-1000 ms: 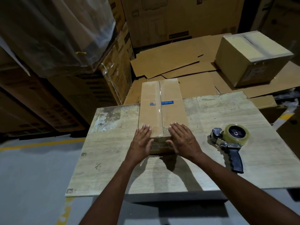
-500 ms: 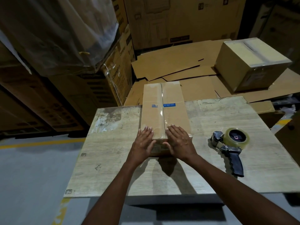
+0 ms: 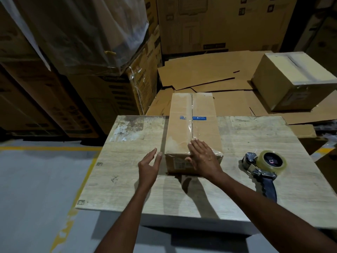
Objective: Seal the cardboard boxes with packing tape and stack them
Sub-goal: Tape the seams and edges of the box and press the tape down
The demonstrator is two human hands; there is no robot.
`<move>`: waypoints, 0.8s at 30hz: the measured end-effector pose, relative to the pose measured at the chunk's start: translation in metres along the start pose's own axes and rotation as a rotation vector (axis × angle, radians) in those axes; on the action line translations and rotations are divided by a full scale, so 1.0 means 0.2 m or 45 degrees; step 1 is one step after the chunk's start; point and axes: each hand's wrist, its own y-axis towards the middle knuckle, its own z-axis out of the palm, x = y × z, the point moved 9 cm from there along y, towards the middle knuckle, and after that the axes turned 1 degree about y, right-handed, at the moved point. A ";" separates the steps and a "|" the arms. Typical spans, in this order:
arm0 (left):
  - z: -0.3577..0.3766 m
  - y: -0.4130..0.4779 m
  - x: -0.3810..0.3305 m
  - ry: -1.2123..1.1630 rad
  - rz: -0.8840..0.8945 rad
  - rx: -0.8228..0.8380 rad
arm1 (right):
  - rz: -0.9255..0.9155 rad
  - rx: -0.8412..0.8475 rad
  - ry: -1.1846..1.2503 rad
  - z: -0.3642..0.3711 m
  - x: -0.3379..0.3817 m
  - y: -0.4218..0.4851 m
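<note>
Boxes number two: near box (image 3: 182,125) under right hand (image 3: 204,159) with flat fingers (image 3: 196,143), far box (image 3: 291,83) behind; left hand (image 3: 148,165) relaxed, empty.

We note a pale wood-grain table (image 3: 127,179), scuffed at its far left corner. A taped cardboard box (image 3: 200,128) sits on it, near end under the right hand (image 3: 202,159), just right of the left hand (image 3: 148,165). A tape dispenser (image 3: 264,167) lies on it, well right of the right hand.

Your right hand (image 3: 202,159) hides the near seam end of the box (image 3: 180,125), its blue label (image 3: 199,118) is too small to read, and the carton (image 3: 291,84) at two o'clock is cropped.
</note>
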 end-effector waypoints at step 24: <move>0.11 -0.09 -0.08 0.075 -0.012 -0.365 | 0.010 0.079 0.086 -0.01 -0.01 0.00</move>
